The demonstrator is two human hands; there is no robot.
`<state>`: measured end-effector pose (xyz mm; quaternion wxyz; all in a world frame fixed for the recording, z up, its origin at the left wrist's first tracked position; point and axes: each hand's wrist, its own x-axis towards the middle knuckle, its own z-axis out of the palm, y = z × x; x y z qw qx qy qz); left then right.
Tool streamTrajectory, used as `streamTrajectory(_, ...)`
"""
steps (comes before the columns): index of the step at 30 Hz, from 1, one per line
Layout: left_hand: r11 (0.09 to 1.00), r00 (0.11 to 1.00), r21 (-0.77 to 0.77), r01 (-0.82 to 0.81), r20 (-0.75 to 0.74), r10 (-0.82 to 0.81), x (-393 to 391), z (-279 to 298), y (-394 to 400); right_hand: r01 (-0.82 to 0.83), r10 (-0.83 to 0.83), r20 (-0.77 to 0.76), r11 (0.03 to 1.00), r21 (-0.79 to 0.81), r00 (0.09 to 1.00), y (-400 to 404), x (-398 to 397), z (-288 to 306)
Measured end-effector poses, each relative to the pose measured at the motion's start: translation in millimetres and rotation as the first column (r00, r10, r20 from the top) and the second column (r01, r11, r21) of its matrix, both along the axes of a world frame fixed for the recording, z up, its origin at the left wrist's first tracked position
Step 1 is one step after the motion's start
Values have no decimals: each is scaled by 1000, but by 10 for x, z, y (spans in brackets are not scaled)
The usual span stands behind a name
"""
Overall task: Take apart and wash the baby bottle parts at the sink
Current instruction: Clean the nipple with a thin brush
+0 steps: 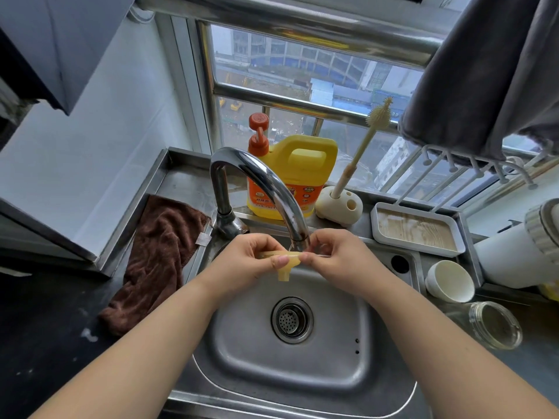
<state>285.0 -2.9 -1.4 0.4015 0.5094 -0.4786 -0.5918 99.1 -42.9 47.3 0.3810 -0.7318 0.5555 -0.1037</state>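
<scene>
Head view: nipple (287,263) between both hands (302,261).

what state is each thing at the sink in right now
nipple: held under the spout, tip down
left hand: pinches the nipple rim
right hand: pinches the nipple rim
faucet: spout over the basin; flow unclear
sink: drain strainer in place, no pooled water
brown towel: draped over the sink edge
bottle brush: standing in its holder
white cup: lying on its side
</scene>
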Motion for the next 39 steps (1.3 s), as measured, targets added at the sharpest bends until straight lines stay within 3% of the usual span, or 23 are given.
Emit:
streamTrajectory(3,1000,999,22,-22,-45,23,23,-25,40,-21,21,-15,999,45,1000,-32,-102,39)
streamTrajectory(6,999,1000,39,-28,6,28,15,-64,34,-16,16,-5,999,36,1000,-40,-102,44)
streamTrajectory(10,991,984,132,-32,-169,54,-70,-64,35,-5,5,-3,1000,-21,1000,-33,31,-27)
streamTrajectory(13,995,973,103,-7,-229,31,-60,-22,41,-15,15,20,1000,18,1000,-63,-1,-4)
streamTrajectory(23,997,996,12,82,-39,-81,35,4,1,-51,51,50,999,3,997,-52,16,9)
streamTrajectory(29,998,993,35,54,-103,-51,79,0,7,5,-8,83,999,40,997,-65,-115,2)
streamTrajectory(39,994,999,104,-15,-28,18,25,49,-76,3,-4,50,1000,9,999,-25,-40,-79)
